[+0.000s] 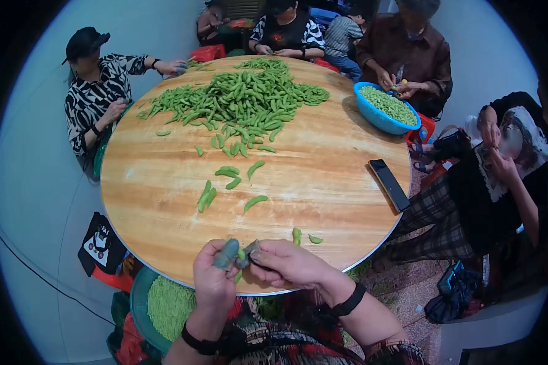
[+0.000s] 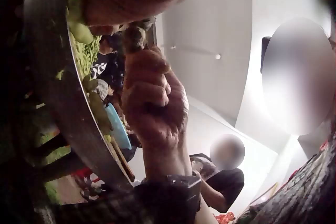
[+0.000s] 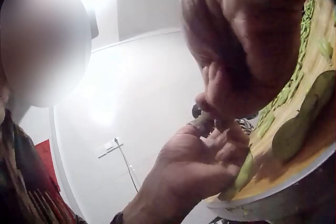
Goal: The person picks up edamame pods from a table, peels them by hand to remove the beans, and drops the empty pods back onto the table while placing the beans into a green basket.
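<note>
Close over the near edge of the round wooden table (image 1: 323, 176), my two hands meet at a green soybean pod (image 1: 242, 254). My left hand (image 1: 212, 274) pinches it, with a grey-blue cover on the thumb. My right hand (image 1: 295, 264) grips the pod's other side, a dark cover on one fingertip. Another green pod (image 3: 242, 175) shows by the left fingers in the right wrist view. The left wrist view has the right hand (image 2: 155, 95) curled, its fingertips partly hidden. Two pods (image 1: 296, 236) lie just beyond the right hand.
A large heap of soybean pods (image 1: 237, 94) covers the table's far side; loose pods (image 1: 228, 173) trail nearer. A phone (image 1: 389, 185) and a blue basin (image 1: 388, 126) of shelled beans are at right. Another basin (image 1: 141, 304) of beans stands lower left. Several people sit around.
</note>
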